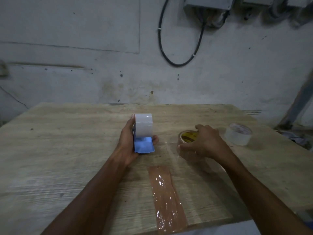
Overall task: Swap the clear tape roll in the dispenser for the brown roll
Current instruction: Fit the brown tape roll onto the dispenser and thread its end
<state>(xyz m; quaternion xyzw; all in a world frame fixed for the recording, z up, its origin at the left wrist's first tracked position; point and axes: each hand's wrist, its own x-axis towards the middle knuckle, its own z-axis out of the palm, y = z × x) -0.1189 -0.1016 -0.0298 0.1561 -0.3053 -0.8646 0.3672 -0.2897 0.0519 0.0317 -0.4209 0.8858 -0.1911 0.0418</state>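
gripping the dispenser (144, 133) upright, left hand (126, 146) fingers wrapped round it; right hand (201, 143) fingers seemingly clamped on the brown roll (187, 138).

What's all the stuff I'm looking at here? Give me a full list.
Tape dispenser: one, blue, held above the table's middle.
White-looking tape roll: one, sitting in the dispenser.
Brown tape roll: one, yellow-labelled core, on the table right of centre.
Clear tape roll: one, lying flat at the table's far right.
Brown tape strip: one, stuck on the table's near edge.
Table: one, pale wood grain.
Black cable: one loop, on the grey wall.
Left hand: gripping the dispenser.
Right hand: closed over the brown tape roll.
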